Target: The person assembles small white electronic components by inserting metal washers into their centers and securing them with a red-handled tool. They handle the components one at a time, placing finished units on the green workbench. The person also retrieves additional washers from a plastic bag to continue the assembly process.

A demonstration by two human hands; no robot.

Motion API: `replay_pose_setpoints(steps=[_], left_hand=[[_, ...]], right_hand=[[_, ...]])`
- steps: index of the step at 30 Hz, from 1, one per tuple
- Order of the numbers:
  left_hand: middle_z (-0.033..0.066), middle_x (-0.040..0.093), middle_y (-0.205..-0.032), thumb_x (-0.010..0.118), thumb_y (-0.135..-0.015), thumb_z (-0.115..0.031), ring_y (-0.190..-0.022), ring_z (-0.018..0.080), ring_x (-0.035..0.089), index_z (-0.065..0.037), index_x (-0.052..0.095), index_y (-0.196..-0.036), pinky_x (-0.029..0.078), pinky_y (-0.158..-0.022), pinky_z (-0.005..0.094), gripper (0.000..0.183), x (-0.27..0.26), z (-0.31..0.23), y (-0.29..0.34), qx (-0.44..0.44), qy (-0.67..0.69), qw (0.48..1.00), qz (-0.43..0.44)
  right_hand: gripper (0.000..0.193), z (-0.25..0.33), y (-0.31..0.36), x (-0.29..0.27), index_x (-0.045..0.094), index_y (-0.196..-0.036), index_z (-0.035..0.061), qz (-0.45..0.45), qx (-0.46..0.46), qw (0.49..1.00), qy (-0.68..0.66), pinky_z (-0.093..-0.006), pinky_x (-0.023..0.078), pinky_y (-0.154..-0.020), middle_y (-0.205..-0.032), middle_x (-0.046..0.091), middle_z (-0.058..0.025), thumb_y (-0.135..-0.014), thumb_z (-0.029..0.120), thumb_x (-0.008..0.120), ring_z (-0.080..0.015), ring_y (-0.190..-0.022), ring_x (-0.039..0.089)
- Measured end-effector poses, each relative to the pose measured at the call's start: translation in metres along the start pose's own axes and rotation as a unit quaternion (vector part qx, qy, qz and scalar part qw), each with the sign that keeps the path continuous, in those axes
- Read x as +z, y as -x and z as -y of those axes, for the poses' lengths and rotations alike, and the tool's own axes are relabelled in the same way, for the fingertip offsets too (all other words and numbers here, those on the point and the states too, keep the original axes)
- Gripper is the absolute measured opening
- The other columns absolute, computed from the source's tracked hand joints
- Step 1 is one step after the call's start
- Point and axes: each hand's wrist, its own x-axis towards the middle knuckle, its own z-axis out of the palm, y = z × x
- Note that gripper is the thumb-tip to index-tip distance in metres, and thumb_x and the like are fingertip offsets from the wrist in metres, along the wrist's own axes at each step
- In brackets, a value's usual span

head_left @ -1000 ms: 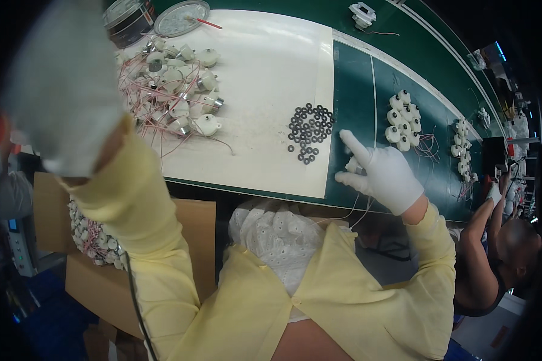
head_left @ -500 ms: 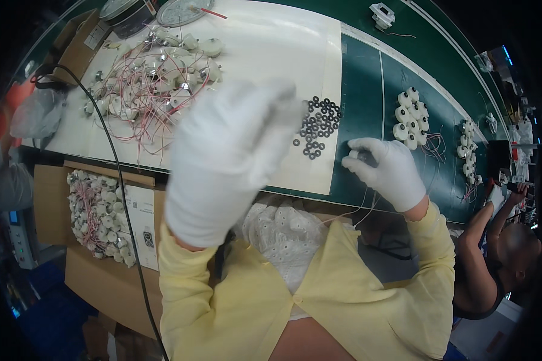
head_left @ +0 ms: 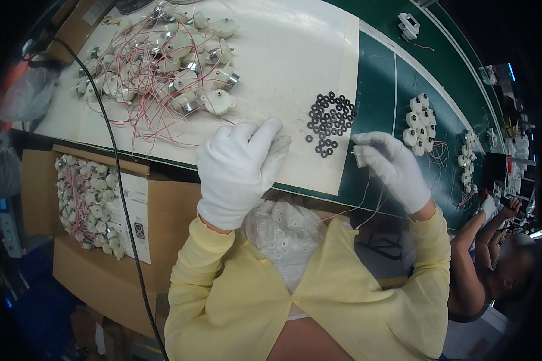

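Both my hands wear white gloves. My right hand is over the green part of the bench, with thumb and fingers pinching a small motor-like part, pale and silvery. Thin pale wires hang from that part toward my lap; my fingers hide some of it. At the front edge of the white sheet is my left hand, its fingers curled and the thumb close to the index finger. Whatever it may hold is too small or hidden to make out. Between and beyond my hands lie many small black rings, loose on the white sheet.
A heap of cream and metal motor-like parts with pink wires covers the far left. Similar parts with black centres stand grouped at right. An open cardboard box with more parts is below left. A black cable hangs across. Another person works at right.
My left hand has come down and back toward the bench's front edge and is less blurred. My right hand still pinches the part, now turned so more of it shows. The view has shifted slightly.
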Motion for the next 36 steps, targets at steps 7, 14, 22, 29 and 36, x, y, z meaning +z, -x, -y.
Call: replay_pose_setpoints(steps=[7, 14, 22, 29, 36], left_hand=[[0.0020, 0.055, -0.070, 0.080, -0.082, -0.027, -0.060, 0.0247, 0.053, -0.015, 0.072, -0.097, 0.042, -0.049, 0.0387, 0.021, 0.002, 0.002, 0.002, 0.002, -0.003, 1.000, -0.008], [0.0021, 0.054, -0.070, 0.080, -0.082, -0.026, -0.059, 0.0241, 0.052, -0.015, 0.072, -0.096, 0.041, -0.048, 0.0386, 0.020, 0.004, 0.005, 0.004, 0.013, -0.005, 1.000, -0.028], [0.0021, 0.059, -0.078, 0.078, -0.083, -0.023, -0.068, 0.0263, 0.053, -0.014, 0.075, -0.106, 0.044, -0.058, 0.0398, 0.024, -0.003, 0.000, 0.007, -0.023, -0.008, 0.999, 0.032], [0.0015, 0.061, -0.080, 0.078, -0.083, -0.022, -0.069, 0.0261, 0.054, -0.014, 0.075, -0.106, 0.045, -0.059, 0.0397, 0.024, -0.001, 0.001, 0.008, -0.019, -0.007, 0.999, 0.031], [0.0018, 0.061, -0.080, 0.077, -0.084, -0.023, -0.070, 0.0262, 0.055, -0.014, 0.075, -0.106, 0.045, -0.060, 0.0400, 0.024, -0.002, 0.000, 0.007, -0.021, -0.006, 0.999, 0.032]], right_hand=[[0.025, 0.000, -0.007, 0.008, 0.072, -0.115, 0.0048, -0.026, -0.175, 0.962, 0.208, -0.0292, 0.053, -0.074, -0.094, 0.074, -0.0091, -0.093, 0.015, 0.074, -0.0184, -0.083, 0.070], [0.030, 0.016, -0.001, 0.006, 0.073, -0.108, 0.0098, -0.051, -0.266, 0.818, 0.507, -0.0363, 0.049, -0.066, -0.072, 0.070, -0.0061, -0.080, 0.017, 0.081, -0.0284, -0.067, 0.066], [0.035, 0.012, -0.009, 0.008, 0.070, -0.113, 0.0106, -0.086, -0.270, 0.883, 0.374, -0.0378, 0.048, -0.071, -0.087, 0.074, -0.0014, -0.080, 0.008, 0.080, -0.0254, -0.071, 0.066], [0.041, 0.033, -0.023, 0.009, 0.066, -0.114, 0.0133, -0.020, -0.368, 0.759, 0.537, -0.0355, 0.046, -0.079, -0.100, 0.070, 0.0001, -0.076, 0.005, 0.076, -0.0223, -0.080, 0.064], [0.032, 0.051, -0.028, 0.018, 0.064, -0.111, 0.0147, 0.015, -0.364, 0.671, 0.646, -0.0349, 0.043, -0.074, -0.079, 0.056, -0.0016, -0.080, 0.008, 0.064, -0.0218, -0.073, 0.061]])
